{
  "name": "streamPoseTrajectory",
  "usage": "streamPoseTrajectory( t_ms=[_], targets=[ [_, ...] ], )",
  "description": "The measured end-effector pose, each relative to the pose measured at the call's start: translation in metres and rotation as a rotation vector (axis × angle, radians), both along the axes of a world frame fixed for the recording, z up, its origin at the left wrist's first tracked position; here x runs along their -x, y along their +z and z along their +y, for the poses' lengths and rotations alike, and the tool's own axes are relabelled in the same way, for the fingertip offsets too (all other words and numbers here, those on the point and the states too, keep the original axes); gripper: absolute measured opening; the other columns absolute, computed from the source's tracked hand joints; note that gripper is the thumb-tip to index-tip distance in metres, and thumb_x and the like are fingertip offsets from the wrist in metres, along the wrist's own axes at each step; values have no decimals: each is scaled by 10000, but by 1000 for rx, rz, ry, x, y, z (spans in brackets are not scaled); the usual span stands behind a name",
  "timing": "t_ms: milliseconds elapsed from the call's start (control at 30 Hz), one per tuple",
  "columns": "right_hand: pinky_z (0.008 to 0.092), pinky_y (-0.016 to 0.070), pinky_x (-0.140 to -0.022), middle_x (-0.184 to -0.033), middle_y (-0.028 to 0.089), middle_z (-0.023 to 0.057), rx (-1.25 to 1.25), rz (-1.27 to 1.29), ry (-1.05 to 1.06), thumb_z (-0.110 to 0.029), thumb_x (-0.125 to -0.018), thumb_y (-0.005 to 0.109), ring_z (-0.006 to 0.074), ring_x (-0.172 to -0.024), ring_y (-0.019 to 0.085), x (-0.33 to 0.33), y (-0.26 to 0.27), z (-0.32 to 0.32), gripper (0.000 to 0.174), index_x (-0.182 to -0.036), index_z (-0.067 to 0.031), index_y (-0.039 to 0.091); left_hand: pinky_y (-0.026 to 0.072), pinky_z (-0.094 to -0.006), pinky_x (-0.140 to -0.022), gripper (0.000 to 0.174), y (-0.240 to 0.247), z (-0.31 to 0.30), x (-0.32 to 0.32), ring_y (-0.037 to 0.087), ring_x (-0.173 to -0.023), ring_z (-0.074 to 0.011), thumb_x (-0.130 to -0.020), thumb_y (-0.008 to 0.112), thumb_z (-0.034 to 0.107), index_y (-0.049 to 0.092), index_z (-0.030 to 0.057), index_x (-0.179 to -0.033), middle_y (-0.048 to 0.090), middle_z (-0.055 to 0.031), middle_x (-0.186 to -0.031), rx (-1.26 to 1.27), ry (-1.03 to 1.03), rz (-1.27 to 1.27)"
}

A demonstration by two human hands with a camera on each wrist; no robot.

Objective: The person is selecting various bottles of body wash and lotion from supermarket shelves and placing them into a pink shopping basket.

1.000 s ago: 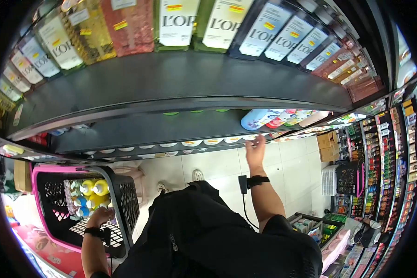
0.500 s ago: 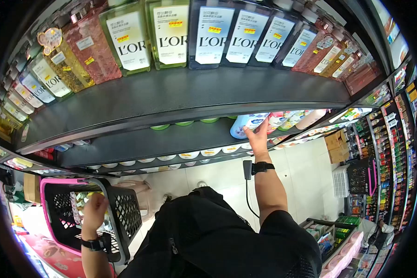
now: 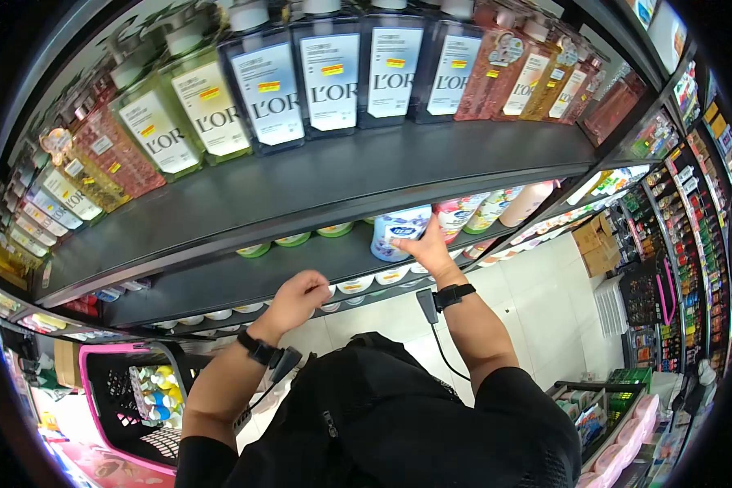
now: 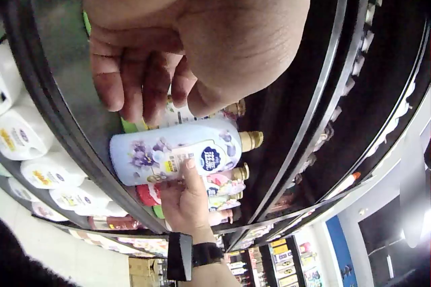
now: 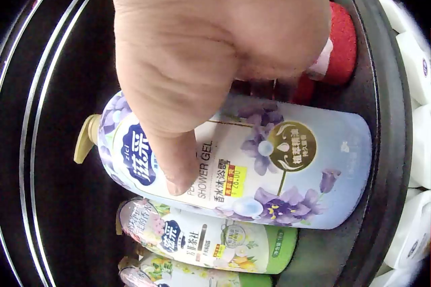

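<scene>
Head view shows one person before the black shelves, with both arms reaching forward. Concerning how far it is: the right hand [image 3: 429,248] has already its hold on the blue bottle [image 3: 394,234], and this bottle is at the lower shelf [image 3: 187,281], not in the basket [image 3: 122,349]. If the base is lifted or is standing on the shelf, I cannot tell. What is left to do, the pictures do not say.

The blue bottle is directly in the right hand, on its left side in the scene. The hand is wrapped around the upper part, rather wide, because the bottle is broad; the thumb [image 5: 178,169] presses on the front label, near a yellow price sticker [image 5: 235,181]. The gold pump [image 5: 85,140] is free of the fingers. Just beside, to the right, is a red bottle [image 3: 455,213], and more bottles follow farther right.

The left hand [image 3: 293,302] is empty. It is in the air, nearer to the person and to the left of the blue bottle, apart from it, with the fingers loosely bent.

At the near left is the basket with its pink rim, and yellow and blue containers [image 3: 163,394] are inside it. On the upper shelf [image 3: 317,163], farther away, a long row of tall bottles [image 3: 331,81] is standing.
</scene>
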State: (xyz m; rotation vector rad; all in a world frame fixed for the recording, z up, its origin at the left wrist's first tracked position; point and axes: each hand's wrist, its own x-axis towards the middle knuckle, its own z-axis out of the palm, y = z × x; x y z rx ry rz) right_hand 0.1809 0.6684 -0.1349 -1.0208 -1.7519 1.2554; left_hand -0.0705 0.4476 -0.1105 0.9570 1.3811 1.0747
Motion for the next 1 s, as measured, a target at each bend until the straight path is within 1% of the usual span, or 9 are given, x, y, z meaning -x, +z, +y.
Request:
streamPoseTrajectory(
  t_ms=[133,233,367,467,600,633,800,900,1000],
  targets=[
    [372,459,-1038,-1257,594,156,16,7,14,-205,-668,916,235,-1168,586,-3,-1,4,900,-1356,49,394,527,-323,-874,376,-11,66,-26,648,-1007,-187,-915,715,197,571,14,-1211,657,-103,-1110,-195,6,262],
    [369,453,-1047,-1253,602,146,66,63,82,-174,-674,912,229,-1180,579,-3,8,1,875,-1352,39,401,542,-298,-879,551,3,102,-42,655,-1027,-189,-908,740,163,477,-15,-1359,566,-147,-1333,-249,30,486],
    [363,469,-1027,-1248,615,132,67,98,130,-154,-672,916,211,-1162,590,0,5,10,857,-1345,27,418,516,-382,-981,676,34,127,-55,599,-1204,-272,-888,751,183,417,-1,-1446,497,-186,-1451,-201,-80,238],
    [351,496,-987,-1225,633,117,78,153,142,-146,-664,920,197,-1128,610,1,15,2,838,-1335,25,449,514,-400,-989,673,51,127,-65,592,-1213,-291,-879,751,177,425,4,-1442,499,-192,-1447,-213,-140,142],
    [340,515,-956,-1210,640,103,134,277,260,-71,-671,883,182,-1110,622,4,9,-8,783,-1334,15,476,484,-434,-1029,687,41,117,-67,569,-1242,-311,-875,739,155,397,17,-1455,517,-192,-1409,-412,-37,521],
    [341,515,-958,-1207,642,97,207,308,293,-55,-682,868,180,-1110,624,2,18,-22,763,-1335,8,479,457,-448,-1058,717,42,112,-66,541,-1269,-332,-856,750,157,383,20,-1457,512,-215,-1376,-393,-50,372],
    [353,513,-973,-1197,651,68,502,331,533,-4,-700,833,176,-1103,635,15,18,-72,734,-1345,-15,484,459,-430,-1045,737,55,42,-60,533,-1238,-370,-821,768,156,393,20,-1441,487,-229,-1337,-274,97,513],
    [362,511,-978,-1218,643,75,501,264,667,2,-686,838,189,-1118,634,36,17,-91,766,-1361,-31,478,454,-427,-1046,753,66,-3,-45,504,-1254,-352,-811,784,165,399,28,-1443,493,-201,-1344,-158,156,426],
    [383,509,-990,-1250,628,89,504,165,805,15,-620,862,211,-1151,625,71,19,-111,867,-1382,-35,451,438,-409,-1056,763,68,-55,-30,495,-1262,-336,-807,795,174,400,20,-1441,492,-193,-1349,-218,273,475]
  ],
)
